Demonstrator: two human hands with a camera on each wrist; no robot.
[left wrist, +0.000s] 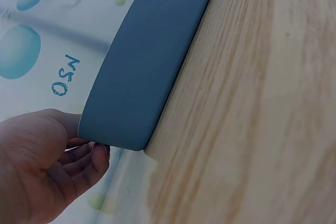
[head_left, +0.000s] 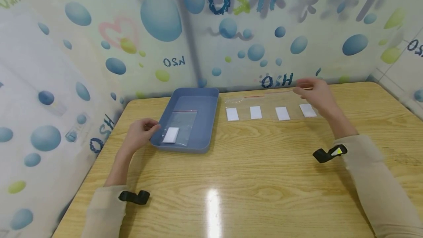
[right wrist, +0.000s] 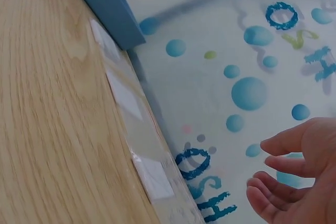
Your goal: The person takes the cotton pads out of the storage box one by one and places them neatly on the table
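A blue-grey plastic tray (head_left: pixel 205 120) stands on the table's left part. My left hand (head_left: pixel 142 133) is at its left rim near the front corner; in the left wrist view the left hand (left wrist: pixel 52 161) grips the tray's edge (left wrist: pixel 142 66) with curled fingers. Inside the tray lies a clear zip bag (head_left: pixel 185 124) with a white rectangular piece (head_left: pixel 171 135) in it. To the right, several similar clear bags with white pieces (head_left: pixel 256 112) lie in a row. Above the rightmost white piece (head_left: pixel 307 110) hovers my right hand (head_left: pixel 314 94), its loosely bent fingers (right wrist: pixel 278 182) holding nothing.
The wooden table (head_left: pixel 257 179) meets a wall covering (head_left: pixel 231 47) printed with blue and green drops along its back edge. Another stretch of this covering (head_left: pixel 46 120) rises on the left. A black wrist camera (head_left: pixel 133 197) sits on the left sleeve.
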